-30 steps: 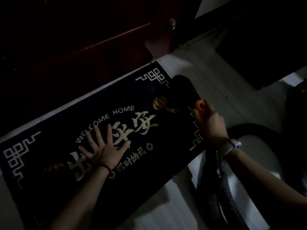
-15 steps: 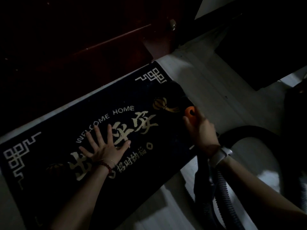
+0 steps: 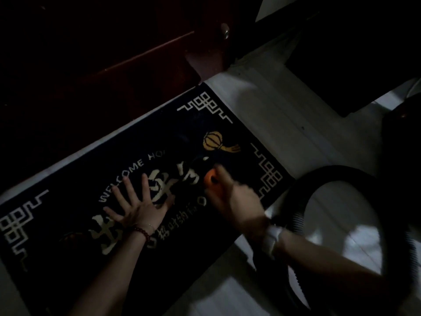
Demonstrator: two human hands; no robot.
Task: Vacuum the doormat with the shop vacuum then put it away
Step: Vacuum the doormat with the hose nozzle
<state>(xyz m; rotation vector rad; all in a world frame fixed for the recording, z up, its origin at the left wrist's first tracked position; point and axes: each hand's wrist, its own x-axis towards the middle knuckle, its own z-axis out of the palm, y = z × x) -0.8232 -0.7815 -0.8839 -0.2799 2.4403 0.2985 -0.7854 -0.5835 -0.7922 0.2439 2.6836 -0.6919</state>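
A dark doormat (image 3: 159,142) with pale lettering and corner patterns lies slantwise on the light floor. My left hand (image 3: 139,206) presses flat on its middle, fingers spread. My right hand (image 3: 237,201) grips the vacuum nozzle handle with its orange part (image 3: 210,181), blurred by motion, over the mat's lettering right of centre. The dark nozzle tip is hard to make out against the mat. The ribbed black hose (image 3: 296,222) loops from under my right wrist out to the right.
A dark red door (image 3: 114,53) with a small metal stopper (image 3: 225,33) runs along the mat's far edge. A dark block (image 3: 355,53) fills the upper right. The vacuum's dark body (image 3: 405,142) sits at the right edge. Pale floor (image 3: 284,124) lies right of the mat.
My right hand has swept the nozzle leftward from the mat's right end toward the centre lettering. The hose loop followed. My left hand stayed flat in place.
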